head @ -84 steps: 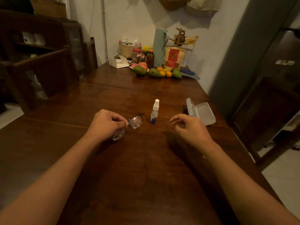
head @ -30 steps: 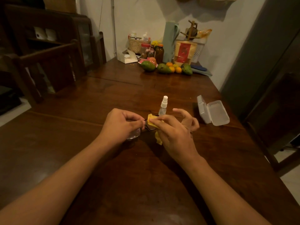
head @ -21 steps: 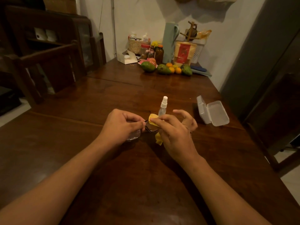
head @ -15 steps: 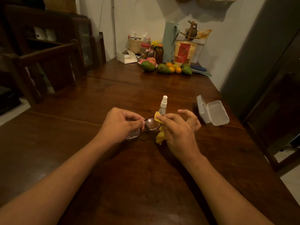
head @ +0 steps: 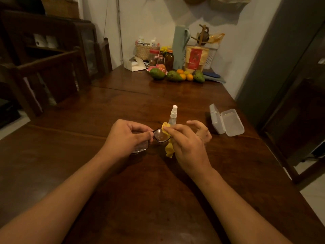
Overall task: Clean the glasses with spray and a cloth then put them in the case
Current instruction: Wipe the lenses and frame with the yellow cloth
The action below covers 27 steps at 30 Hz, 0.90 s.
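Over the dark wooden table (head: 123,106), near its middle, the left hand (head: 125,136) holds the glasses (head: 154,138) by the frame, thumb and forefinger pinched at the bridge while the other fingers curl over the left lens, which shows only as a pale glint under the palm. The right lens is in plain view between the two hands, tilted up toward the camera. The right hand (head: 188,143) pinches a yellow cloth (head: 167,136) between thumb and forefinger against the right edge of that lens; one corner of the cloth pokes up above the fingertips and the rest hangs down below the hand toward the tabletop. Its remaining fingers are spread and loosely bent, holding nothing. Just beyond the cloth a small clear spray bottle (head: 173,115) with a white nozzle stands upright on the table. To the right of it, apart from both hands, the pale plastic case (head: 226,120) lies open, its lid tipped up on the left side. At the far end of the table, against the wall, sit avocados (head: 157,73), small oranges, jars and a tall green jug (head: 180,44).
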### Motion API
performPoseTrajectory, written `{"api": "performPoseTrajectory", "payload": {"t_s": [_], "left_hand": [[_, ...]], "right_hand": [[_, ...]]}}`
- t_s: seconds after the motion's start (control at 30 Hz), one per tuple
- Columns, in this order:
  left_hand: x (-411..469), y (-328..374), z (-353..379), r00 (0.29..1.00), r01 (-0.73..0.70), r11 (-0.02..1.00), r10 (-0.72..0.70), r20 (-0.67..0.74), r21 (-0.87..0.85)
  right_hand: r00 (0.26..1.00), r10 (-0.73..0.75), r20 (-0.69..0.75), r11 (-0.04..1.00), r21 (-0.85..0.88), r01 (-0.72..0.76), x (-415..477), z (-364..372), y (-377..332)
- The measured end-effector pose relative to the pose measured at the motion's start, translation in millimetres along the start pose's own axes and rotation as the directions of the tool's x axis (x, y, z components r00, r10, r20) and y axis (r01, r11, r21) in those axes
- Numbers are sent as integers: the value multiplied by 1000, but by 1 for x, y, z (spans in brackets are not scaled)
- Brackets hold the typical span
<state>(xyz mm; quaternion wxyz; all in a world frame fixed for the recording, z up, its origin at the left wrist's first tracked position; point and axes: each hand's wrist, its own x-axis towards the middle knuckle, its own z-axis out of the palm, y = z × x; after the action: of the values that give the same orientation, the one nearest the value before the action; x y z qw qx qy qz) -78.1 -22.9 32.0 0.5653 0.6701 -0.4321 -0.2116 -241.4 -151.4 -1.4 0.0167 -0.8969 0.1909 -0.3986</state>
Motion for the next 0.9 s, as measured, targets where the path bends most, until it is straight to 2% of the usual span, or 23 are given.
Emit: {"api": "performPoseTrajectory", "payload": {"t_s": [0.1, 0.33, 0.53, 0.63, 0.9], "left_hand": [[0, 1, 0, 1000, -8, 1000, 8, -6, -4], [-3, 5, 2, 1000, -14, 1000, 14, -8, -23], [-2, 3, -1, 1000, 8, 999, -8, -6, -38], [-3, 5, 0, 1000, -7, 1000, 7, 6, 16], [-2, 4, 1, 1000, -5, 999, 5, -12, 39]], "right_hand": [[999, -46, 27, 999, -8, 46, -1, 0, -1], [991, 79, 108, 997, 16, -82, 2, -4, -3], [996, -36, 83, 998, 49, 32, 2, -6, -10], [997, -59, 51, 998, 15, 58, 1, -6, -3], [993, 40, 111, 997, 68, -48, 2, -6, 6]]}}
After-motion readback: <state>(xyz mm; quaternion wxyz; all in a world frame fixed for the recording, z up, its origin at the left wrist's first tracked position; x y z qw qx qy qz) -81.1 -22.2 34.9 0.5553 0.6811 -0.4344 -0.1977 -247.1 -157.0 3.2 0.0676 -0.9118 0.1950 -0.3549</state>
